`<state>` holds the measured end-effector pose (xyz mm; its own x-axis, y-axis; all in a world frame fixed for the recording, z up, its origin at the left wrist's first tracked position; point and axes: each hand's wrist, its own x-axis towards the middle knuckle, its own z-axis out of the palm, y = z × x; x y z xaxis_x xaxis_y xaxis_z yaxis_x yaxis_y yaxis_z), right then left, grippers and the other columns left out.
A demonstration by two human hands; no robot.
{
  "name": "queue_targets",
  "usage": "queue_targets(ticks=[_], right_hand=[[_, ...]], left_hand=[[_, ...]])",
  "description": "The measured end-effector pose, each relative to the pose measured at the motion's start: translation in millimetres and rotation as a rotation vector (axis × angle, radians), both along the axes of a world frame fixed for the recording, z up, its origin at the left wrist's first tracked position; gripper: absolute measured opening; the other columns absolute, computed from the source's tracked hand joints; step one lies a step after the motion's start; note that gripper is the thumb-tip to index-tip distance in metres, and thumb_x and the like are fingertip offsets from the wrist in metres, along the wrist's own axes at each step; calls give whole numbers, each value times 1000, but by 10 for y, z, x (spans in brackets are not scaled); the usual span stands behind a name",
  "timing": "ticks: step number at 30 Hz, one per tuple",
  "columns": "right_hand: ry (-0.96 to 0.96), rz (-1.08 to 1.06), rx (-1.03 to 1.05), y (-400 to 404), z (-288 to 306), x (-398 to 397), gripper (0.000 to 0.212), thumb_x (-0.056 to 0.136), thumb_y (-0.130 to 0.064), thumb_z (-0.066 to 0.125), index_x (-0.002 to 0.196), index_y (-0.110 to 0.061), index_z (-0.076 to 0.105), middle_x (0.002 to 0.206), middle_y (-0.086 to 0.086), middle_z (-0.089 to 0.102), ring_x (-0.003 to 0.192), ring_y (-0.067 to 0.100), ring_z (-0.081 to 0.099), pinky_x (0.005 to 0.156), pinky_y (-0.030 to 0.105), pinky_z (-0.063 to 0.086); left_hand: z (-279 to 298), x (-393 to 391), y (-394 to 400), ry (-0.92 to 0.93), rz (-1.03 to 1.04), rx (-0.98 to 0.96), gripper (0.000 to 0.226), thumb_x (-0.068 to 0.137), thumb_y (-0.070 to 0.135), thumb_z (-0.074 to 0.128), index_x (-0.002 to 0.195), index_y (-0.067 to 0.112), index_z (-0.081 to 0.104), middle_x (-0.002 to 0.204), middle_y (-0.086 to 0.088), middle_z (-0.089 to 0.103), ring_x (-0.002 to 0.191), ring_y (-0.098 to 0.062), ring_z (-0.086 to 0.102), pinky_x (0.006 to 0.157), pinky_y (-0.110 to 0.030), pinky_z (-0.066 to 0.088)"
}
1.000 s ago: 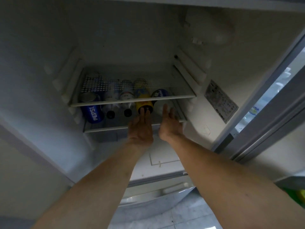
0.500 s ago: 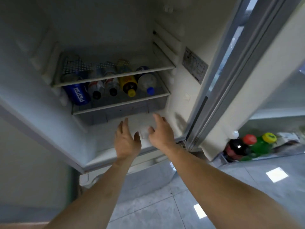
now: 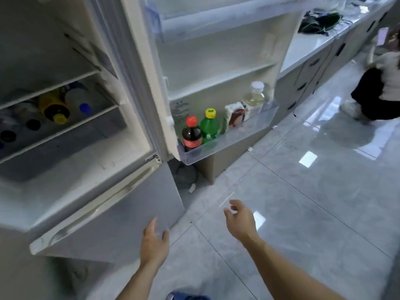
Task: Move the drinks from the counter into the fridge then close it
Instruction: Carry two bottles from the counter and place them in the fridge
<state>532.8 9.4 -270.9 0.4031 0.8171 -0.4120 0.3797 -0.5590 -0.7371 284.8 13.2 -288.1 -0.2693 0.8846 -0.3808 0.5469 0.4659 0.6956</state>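
Observation:
The fridge point(image 3: 91, 182) stands open at the left. Several drinks lie on its low shelf, among them a yellow-capped bottle point(image 3: 55, 109) and a white bottle with a blue cap point(image 3: 79, 100). The open door point(image 3: 216, 61) swings out to the right; its bottom rack holds a cola bottle point(image 3: 191, 135), a green bottle point(image 3: 209, 126), a carton point(image 3: 234, 114) and a clear bottle point(image 3: 254, 99). My left hand point(image 3: 154, 245) hovers in front of the lower drawer, fingers relaxed and holding nothing. My right hand point(image 3: 240, 221) hangs over the floor, also holding nothing.
A white counter point(image 3: 307, 46) runs along the right behind the door, with a dark bundle point(image 3: 318, 22) on it. A person point(image 3: 381, 83) crouches on the glossy tiled floor point(image 3: 303, 202) at the far right.
Both hands have pulled back out of the fridge and dropped lower. My view has swung right, bringing the door rack, counter and crouching person into sight.

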Motion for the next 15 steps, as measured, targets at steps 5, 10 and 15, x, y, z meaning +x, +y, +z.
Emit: queue_targets(ticks=[5,10,15], right_hand=[[12,-304,-165,-1136,-281,1030,39,96,-25,61,132,-10,58,126,12,66,114,29,62,99,39,48],[90,-543,-283,-2035,-508,1468,43,94,-24,64,133,-6,58,127,17,64,110,31,63,97,44,51],[173,-761,-320,-2528,-653,1567,43,92,-28,67,129,-8,60,118,13,65,100,31,64,92,47,55]], left_hand=[[-319,219,-553,27,-236,-279,53,91,21,65,140,15,48,136,-12,58,121,-25,58,101,-34,42],[-536,240,-690,106,-322,-429,55,88,26,70,138,10,51,137,-12,58,118,-29,61,94,-34,46],[-787,287,-541,160,-319,-542,55,86,30,70,135,10,55,138,-14,54,117,-35,58,92,-47,54]])
